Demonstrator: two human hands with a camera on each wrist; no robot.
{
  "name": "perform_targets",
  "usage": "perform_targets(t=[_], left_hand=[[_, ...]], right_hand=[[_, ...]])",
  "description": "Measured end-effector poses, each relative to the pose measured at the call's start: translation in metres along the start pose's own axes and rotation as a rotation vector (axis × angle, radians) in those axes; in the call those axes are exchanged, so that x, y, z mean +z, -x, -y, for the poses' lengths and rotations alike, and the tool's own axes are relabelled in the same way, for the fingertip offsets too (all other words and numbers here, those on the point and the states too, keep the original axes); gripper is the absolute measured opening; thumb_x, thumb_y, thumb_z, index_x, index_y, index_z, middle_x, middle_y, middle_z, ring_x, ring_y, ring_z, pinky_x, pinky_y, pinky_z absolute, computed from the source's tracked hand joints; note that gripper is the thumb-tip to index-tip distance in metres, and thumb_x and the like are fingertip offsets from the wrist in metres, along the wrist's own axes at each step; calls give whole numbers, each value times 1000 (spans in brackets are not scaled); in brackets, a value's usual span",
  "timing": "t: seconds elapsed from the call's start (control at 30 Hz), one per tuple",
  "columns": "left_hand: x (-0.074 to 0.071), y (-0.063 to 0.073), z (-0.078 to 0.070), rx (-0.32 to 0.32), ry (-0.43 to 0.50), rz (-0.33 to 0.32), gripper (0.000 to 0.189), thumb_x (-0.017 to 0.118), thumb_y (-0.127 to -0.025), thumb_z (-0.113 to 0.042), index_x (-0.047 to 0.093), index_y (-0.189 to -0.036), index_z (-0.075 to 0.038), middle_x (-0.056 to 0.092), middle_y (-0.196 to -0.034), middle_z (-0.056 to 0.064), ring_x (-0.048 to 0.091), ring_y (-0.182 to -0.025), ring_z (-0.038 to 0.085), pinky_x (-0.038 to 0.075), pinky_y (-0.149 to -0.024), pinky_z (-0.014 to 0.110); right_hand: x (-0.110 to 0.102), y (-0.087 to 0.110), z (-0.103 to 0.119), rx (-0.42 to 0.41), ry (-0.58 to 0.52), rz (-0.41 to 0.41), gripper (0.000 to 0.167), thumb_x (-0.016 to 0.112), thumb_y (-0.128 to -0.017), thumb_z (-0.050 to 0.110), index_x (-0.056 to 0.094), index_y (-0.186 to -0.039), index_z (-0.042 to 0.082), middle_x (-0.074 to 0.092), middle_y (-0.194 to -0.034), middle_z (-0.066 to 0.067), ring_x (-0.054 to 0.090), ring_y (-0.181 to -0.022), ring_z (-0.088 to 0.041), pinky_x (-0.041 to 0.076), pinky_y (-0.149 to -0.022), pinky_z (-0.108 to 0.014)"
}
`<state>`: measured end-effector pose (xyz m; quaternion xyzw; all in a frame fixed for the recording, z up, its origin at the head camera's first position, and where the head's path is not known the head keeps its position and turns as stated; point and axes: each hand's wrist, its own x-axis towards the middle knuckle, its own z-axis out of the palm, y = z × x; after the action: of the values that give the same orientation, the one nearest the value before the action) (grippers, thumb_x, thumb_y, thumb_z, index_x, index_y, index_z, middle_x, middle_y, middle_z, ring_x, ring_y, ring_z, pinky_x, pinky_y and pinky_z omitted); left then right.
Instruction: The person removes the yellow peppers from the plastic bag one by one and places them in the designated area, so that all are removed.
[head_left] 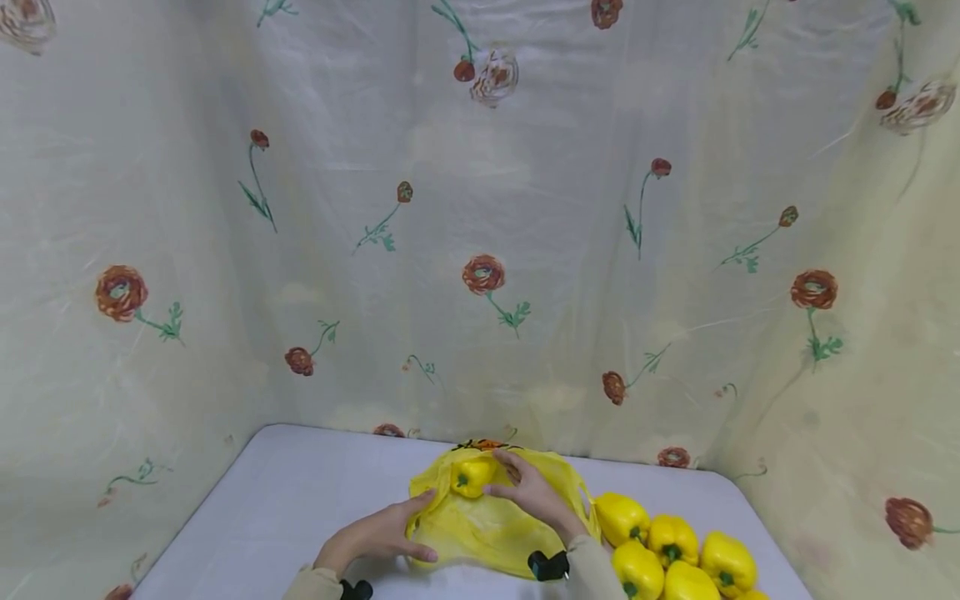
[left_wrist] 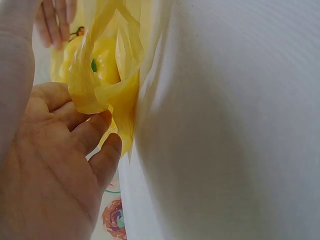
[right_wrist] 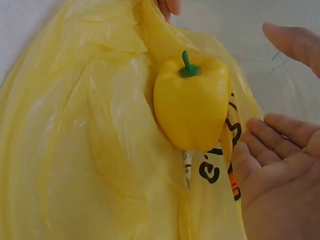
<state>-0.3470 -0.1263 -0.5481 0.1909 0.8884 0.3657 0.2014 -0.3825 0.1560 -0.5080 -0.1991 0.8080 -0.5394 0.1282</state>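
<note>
A yellow bell pepper (head_left: 470, 479) with a green stem lies on a thin yellow plastic bag (head_left: 495, 529), which is spread on the table. In the right wrist view, the pepper (right_wrist: 191, 107) rests against the bag's printed part. My right hand (head_left: 536, 492) is just to the pepper's right, fingers extended and apart from it in the right wrist view. At the bag's left edge is my left hand (head_left: 378, 533), thumb and fingers spread. Its loosely bent fingers touch the bag's edge (left_wrist: 90, 95) in the left wrist view, without a visible pinch.
Several more yellow bell peppers (head_left: 671, 542) sit together at the table's right side, beside the bag. A white cloth covers the table (head_left: 300, 483). Flower-patterned curtains (head_left: 540, 333) hang behind and along both sides. Below the pepper shows a slim white pointed shape (right_wrist: 187, 167), its kind unclear.
</note>
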Motion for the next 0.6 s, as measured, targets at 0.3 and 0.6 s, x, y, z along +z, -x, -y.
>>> perform_targets(t=[0.3,0.6], left_hand=[[0,3,-2,10,1,2,98,73,-78,-54,28,-152,-10,28,-158,14,28,-144,38,27,-113,60],[1,0,4,15,0,0,99,73,-77,-56,27,-153,-11,28,-159,12,29,-144,35,29,-114,58]], right_hand=[[9,-8,2,11,20,-44,77,69,-90,32,31,-150,5,30,-155,-20,26,-143,-41,25,-117,-54],[19,-23,-9,3,87,-87,75,70,-89,27,32,-148,-1,32,-152,-25,30,-141,-42,28,-116,-54]])
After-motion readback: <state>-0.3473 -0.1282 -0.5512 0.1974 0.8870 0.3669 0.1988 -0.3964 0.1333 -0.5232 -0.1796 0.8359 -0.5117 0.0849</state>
